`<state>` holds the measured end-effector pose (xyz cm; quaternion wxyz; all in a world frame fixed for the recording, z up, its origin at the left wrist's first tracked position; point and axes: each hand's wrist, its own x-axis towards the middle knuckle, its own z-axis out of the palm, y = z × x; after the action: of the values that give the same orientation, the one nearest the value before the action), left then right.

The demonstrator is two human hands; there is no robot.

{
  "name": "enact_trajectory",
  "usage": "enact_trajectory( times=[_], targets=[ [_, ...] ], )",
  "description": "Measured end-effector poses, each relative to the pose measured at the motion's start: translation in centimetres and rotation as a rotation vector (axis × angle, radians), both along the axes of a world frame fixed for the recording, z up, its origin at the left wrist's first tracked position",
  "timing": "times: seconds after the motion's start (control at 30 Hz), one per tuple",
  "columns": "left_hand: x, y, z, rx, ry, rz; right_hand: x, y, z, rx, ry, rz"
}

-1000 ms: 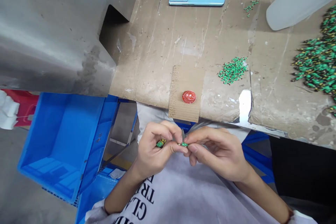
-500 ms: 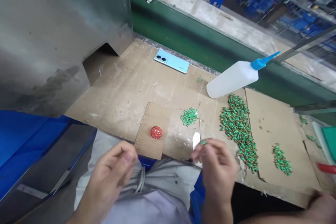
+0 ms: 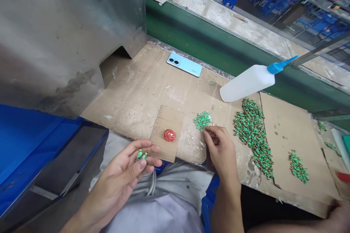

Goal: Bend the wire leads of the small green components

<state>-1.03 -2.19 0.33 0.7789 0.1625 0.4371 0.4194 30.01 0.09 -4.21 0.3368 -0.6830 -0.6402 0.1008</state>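
Note:
My left hand (image 3: 128,174) is turned palm up with its fingers curled around a few small green and yellow pieces (image 3: 142,155). My right hand (image 3: 220,149) has thumb and forefinger together at the lower edge of a small pile of green pieces (image 3: 202,120); anything between those fingertips is too small to make out. Between the hands, a round red dish (image 3: 169,135) rests on a cardboard strip (image 3: 171,116). A large heap of green and brown pieces (image 3: 253,134) lies right of my right hand.
A blue phone (image 3: 184,64) and a tilted white bottle (image 3: 247,83) lie toward the back. A metal housing (image 3: 71,36) stands left. Another small green pile (image 3: 298,167) and a person's blurred hand (image 3: 337,218) are at right.
My left hand has turned up and opened somewhat, showing the pieces in it. My right hand has moved forward to the small green pile. The view has shifted slightly.

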Motion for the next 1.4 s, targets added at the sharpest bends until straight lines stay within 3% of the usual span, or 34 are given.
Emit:
enact_trajectory(
  times=[0.17, 0.4, 0.63, 0.9, 1.07, 1.27, 1.4],
  targets=[
    [0.4, 0.1, -0.4, 0.05, -0.094, -0.099, 0.2, 0.9, -0.8, -0.022, -0.047, 0.028],
    [1.2, 0.1, -0.7, -0.095, -0.257, -0.09, 0.3, 0.7, -1.1, 0.056, -0.187, 0.019],
    [1.3, 0.1, -0.6, -0.132, -0.28, -0.133, 0.2, -0.1, -0.8, 0.065, -0.028, -0.163],
    [1.6, 0.1, -1.1, -0.107, -0.24, -0.167, 0.4, -0.4, -0.4, 0.092, -0.031, -0.039],
    [1.8, 0.0, -1.2, -0.069, -0.223, -0.18, 0.2, -0.6, 0.0, 0.045, 0.053, -0.166],
    [1.9, 0.2, -0.8, -0.001, -0.18, -0.245, -0.4, -0.5, 0.5, 0.139, 0.145, -0.239],
    [1.8, 0.0, -1.0, 0.082, -0.105, -0.299, -2.1, -0.9, 1.2, 0.188, 0.411, -0.238]
  ],
)
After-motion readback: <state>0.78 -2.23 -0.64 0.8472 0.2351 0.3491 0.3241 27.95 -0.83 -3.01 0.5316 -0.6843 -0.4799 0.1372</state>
